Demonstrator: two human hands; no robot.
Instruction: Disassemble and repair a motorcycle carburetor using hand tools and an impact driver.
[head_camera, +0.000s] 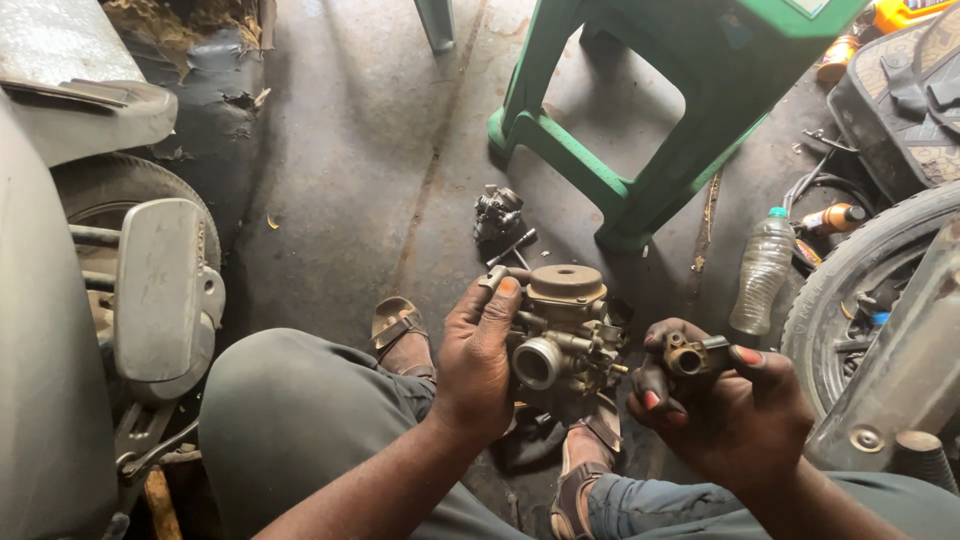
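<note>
My left hand (478, 358) grips a metal carburetor body (562, 330) with a round cap on top and an open round throat facing me. My right hand (722, 400) holds a small brass-coloured part (687, 356) between thumb and fingers, just right of the carburetor and apart from it. Another small metal assembly (497, 212) lies on the concrete floor beyond my hands, with a short rod-like tool (512, 248) beside it. My knees and sandalled feet are below the hands.
A green plastic stool (640, 120) stands ahead. A clear plastic bottle (760, 270) stands at the right next to a tyre (850, 280). A scooter body and its wheel (120, 190) fill the left side. Small bottles and cables lie at the far right.
</note>
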